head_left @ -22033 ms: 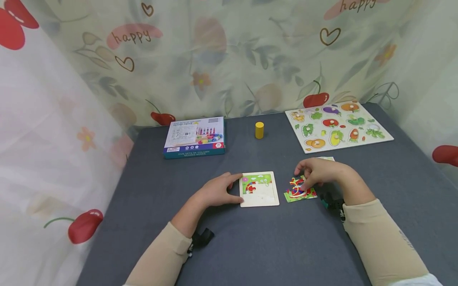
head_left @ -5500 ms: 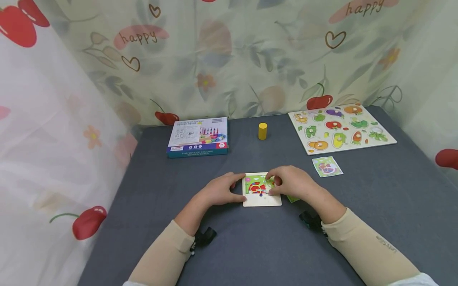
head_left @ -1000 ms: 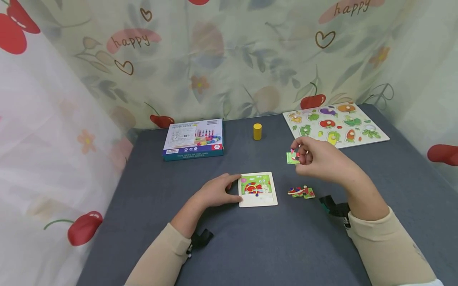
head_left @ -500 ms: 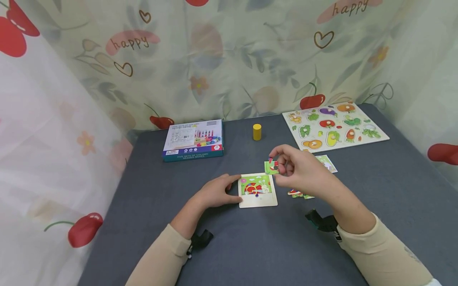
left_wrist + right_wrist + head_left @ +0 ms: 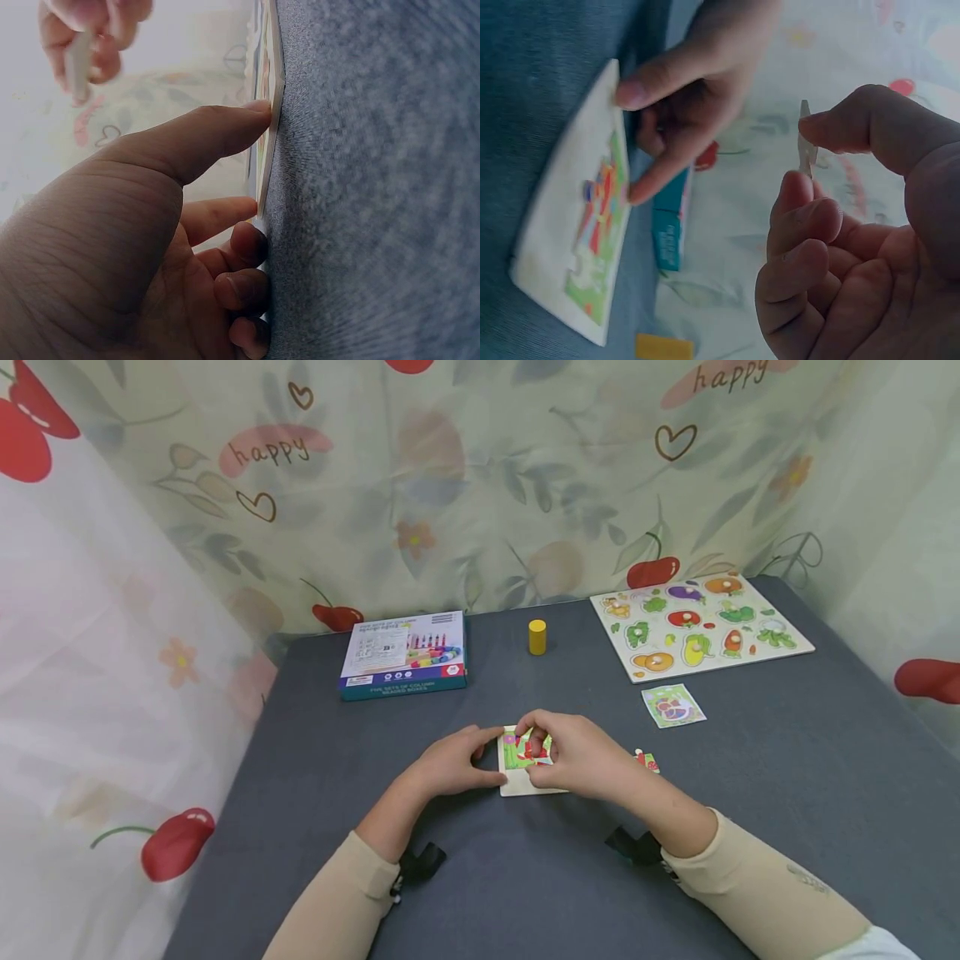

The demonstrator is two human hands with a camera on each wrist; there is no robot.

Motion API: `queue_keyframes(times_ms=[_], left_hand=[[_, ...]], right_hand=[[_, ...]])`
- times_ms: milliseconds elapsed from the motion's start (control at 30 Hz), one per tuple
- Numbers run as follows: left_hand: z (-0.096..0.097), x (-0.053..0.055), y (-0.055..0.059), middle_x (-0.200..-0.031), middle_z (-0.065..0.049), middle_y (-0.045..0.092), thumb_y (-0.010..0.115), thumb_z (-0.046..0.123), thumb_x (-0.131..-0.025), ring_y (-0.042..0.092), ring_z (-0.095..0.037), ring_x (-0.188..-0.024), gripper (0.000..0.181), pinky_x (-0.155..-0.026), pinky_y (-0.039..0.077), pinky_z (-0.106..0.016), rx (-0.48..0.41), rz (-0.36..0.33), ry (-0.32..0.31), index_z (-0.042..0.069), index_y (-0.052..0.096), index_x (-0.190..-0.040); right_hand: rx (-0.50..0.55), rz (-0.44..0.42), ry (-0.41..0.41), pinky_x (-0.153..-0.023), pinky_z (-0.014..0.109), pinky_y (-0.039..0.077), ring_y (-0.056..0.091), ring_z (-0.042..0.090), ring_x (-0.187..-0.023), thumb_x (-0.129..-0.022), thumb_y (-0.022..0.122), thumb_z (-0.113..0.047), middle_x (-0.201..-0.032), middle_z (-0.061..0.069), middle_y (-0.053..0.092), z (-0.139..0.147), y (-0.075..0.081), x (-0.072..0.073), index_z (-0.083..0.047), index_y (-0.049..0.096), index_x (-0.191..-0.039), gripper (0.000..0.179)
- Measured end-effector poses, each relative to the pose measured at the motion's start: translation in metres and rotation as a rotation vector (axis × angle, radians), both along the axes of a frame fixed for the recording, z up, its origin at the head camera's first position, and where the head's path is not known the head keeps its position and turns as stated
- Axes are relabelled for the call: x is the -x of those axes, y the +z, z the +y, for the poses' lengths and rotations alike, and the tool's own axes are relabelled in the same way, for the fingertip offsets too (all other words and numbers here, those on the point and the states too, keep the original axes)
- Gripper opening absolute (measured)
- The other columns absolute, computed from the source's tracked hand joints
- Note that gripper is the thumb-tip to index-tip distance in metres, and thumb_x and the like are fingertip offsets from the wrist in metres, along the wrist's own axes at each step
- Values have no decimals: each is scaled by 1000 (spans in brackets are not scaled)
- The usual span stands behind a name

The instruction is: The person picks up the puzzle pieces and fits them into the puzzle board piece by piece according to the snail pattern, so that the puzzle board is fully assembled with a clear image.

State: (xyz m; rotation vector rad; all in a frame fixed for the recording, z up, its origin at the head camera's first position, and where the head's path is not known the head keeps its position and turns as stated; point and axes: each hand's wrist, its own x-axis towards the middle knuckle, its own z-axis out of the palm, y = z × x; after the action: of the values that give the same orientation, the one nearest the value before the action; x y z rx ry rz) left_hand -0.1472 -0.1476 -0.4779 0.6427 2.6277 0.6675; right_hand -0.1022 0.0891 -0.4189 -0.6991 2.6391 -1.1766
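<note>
A small square puzzle board (image 5: 517,783) with a pale wooden rim lies flat on the table, its upper half filled with green and red picture pieces. My left hand (image 5: 453,762) rests at its left edge, extended thumb and index fingertip touching the rim well apart. Above the board, my right hand (image 5: 577,756) pinches a thin puzzle piece (image 5: 805,142) edge-on between thumb and index finger; the head view largely hides this piece. Some loose puzzle pieces (image 5: 647,762) lie right of the board, partly covered by the right forearm.
Behind them lies a small picture card (image 5: 673,705). A large vegetable peg board (image 5: 697,627) is at the back right. A yellow cylinder (image 5: 537,637) stands at the back middle, and a boxed toy set (image 5: 403,656) lies back left.
Over the last second, my right hand has carried the piece leftward and down from near the card to above the board. The left hand stays. Since 22 seconds ago, the board has gained pieces.
</note>
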Motion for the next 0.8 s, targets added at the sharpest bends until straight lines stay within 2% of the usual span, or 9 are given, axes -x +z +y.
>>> queue_keyframes(times_ms=[267,567,800], left_hand=[[-1,0,-1,-92,-2,51,79,50,-87,49,-18,-78,80,-62,34,-32,-1,7,-4,22,48,-155],[-1,0,-1,-92,-2,50,78,49,-89,46,-18,-75,77,-63,32,-33,2,9,-7,22,48,-155],[-1,0,-1,-92,-2,50,77,47,-89,47,-18,-76,77,-63,32,-33,-2,15,-12,21,48,-155]], right_hand=[[-106,56,-2,-76,34,49,57,19,-86,-79,80,-9,-99,5,63,-9,-26,8,-5,69,-112,35],[-168,47,24,-80,37,46,54,16,-84,-77,85,-14,-93,0,61,-12,-50,19,-8,73,-105,31],[-156,-10,47,-78,35,45,54,17,-83,-78,89,-14,-89,-1,61,-12,-58,24,-8,74,-108,34]])
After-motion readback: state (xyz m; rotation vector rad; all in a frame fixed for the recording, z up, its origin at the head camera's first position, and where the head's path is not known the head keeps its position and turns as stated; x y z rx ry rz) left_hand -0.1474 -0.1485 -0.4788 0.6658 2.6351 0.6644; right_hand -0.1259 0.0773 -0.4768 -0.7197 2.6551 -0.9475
